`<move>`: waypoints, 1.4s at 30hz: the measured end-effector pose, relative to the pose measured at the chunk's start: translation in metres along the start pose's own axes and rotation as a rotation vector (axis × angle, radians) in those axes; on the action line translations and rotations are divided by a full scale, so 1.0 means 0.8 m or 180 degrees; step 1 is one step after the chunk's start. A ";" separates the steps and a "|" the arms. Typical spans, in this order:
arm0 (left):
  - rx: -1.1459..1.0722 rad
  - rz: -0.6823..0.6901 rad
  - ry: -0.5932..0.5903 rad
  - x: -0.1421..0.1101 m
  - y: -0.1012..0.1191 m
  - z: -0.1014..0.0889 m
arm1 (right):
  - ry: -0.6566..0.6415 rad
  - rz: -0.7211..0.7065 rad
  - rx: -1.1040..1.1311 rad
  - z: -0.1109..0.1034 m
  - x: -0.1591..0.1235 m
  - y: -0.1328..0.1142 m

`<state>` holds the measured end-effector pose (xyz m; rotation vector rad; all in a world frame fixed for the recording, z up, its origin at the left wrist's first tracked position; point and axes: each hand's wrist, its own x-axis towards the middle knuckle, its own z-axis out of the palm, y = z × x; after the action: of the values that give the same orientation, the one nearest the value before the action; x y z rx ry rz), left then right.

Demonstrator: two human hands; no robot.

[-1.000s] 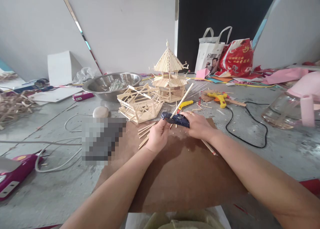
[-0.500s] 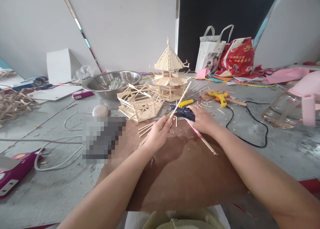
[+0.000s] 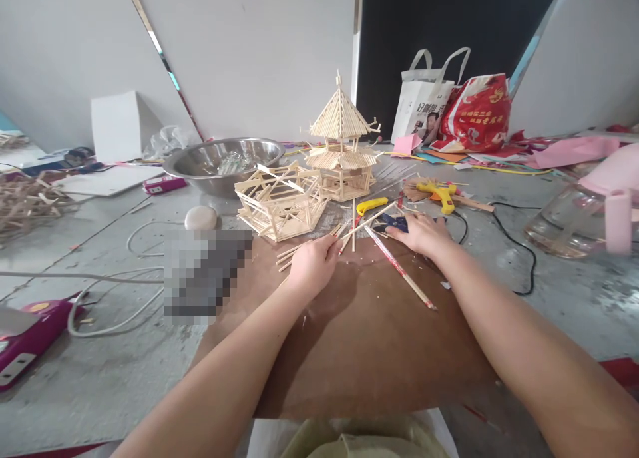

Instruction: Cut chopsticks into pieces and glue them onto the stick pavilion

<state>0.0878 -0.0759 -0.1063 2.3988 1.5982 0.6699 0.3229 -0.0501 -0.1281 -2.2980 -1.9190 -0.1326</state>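
A: Blue tool (image 3: 398, 223) moved right, near mat (image 3: 379, 351)'s far edge; right hand (image 3: 423, 233) over it, grip unclear.
B: Left hand (image 3: 315, 261) pinches stick (image 3: 372, 218), angled rightward. Careless swing could snag yellow-handled tool (image 3: 372, 206).

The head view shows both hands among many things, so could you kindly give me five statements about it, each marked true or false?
1. The left hand holds a thin wooden stick. True.
2. The right hand is on the yellow glue gun. False: the right hand is on a dark blue tool.
3. The metal bowl stands right of the tall stick pagoda. False: the metal bowl stands left of the tall stick pagoda.
4. The red bag is beside the white bag. True.
5. The clear jug's lid is blue. False: the lid is pink.
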 end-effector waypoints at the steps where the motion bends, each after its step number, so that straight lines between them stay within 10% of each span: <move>1: 0.0071 0.0022 -0.0003 0.000 0.000 0.001 | 0.0232 0.0026 0.0111 -0.006 -0.002 -0.001; 7: 0.0408 0.0356 0.0149 -0.002 -0.007 0.009 | 0.1873 -0.0629 0.0708 -0.056 -0.036 -0.027; 14: 0.0865 0.0664 0.0155 -0.006 -0.002 0.011 | 0.0446 -0.2163 0.0330 -0.034 -0.054 -0.071; 42: 0.1037 0.0627 0.0014 -0.004 0.002 0.009 | 0.0349 -0.1304 0.0151 -0.036 -0.069 -0.086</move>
<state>0.0916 -0.0790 -0.1126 2.8174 1.5922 0.4750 0.2464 -0.0962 -0.1049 -1.7984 -2.2770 -0.2477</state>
